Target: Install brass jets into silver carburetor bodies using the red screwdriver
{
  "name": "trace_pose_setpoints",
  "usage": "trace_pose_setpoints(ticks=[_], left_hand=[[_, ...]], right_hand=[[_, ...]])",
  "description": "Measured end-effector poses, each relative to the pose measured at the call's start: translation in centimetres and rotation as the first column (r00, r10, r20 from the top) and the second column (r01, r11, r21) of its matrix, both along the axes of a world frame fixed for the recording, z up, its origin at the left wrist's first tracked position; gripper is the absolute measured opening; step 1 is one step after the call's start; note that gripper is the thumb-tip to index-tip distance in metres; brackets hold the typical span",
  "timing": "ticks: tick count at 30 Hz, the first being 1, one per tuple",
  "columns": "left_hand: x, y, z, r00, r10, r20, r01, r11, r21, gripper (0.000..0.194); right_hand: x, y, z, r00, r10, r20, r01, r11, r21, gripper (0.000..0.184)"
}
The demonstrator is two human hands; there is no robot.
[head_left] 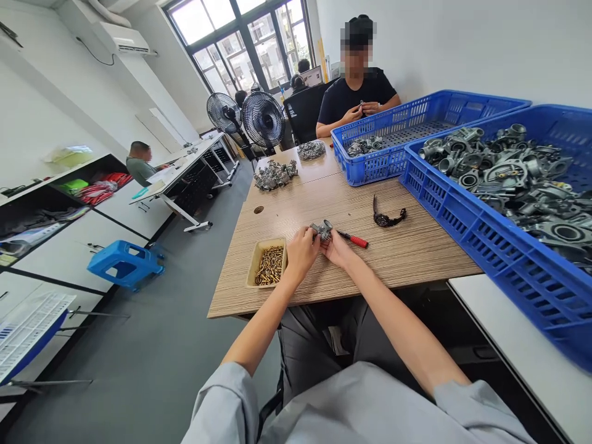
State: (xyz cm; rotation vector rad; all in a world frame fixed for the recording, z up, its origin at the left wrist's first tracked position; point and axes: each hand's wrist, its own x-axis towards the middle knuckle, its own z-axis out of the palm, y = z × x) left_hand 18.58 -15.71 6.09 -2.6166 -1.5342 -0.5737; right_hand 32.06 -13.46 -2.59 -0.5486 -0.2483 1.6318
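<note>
Both of my hands meet over the wooden table (296,213) around one grey metal casting (324,229), which looks like a carburetor body. My left hand (303,250) grips its left side with bent fingers. My right hand (337,250) holds it from below and the right; some fingertips are hidden by the part. Just right of that hand lies a screwdriver (357,241) with a red and black handle. Left of my left hand stands a cream tray (252,271) filled with small brass-coloured pieces (269,265), too small to name surely.
Two blue crates (462,203) (365,166) on the right hold similar metal castings (509,172). A wristwatch (388,219) lies nearby. Piles of castings (276,174) sit at the far edge. A co-worker (358,98) sits opposite. A blue stool (124,262) stands on the floor at left.
</note>
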Motion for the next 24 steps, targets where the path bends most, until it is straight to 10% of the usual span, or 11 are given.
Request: trace_pose_setpoints(ticks=[15, 24], left_hand=[[0.1, 0.3, -0.9, 0.973, -0.03, -0.227, 0.044, 0.997, 0.059, 0.033], [-0.2, -0.1, 0.1, 0.995, 0.0, -0.099, 0.002, 1.0, 0.011, 0.029]], right_hand=[[0.0, -0.2, 0.5, 1.0, -0.013, 0.005, 0.014, 0.996, -0.091, 0.046], [0.0, -0.5, 0.8, 1.0, -0.004, 0.027, 0.006, 0.997, -0.082, 0.05]])
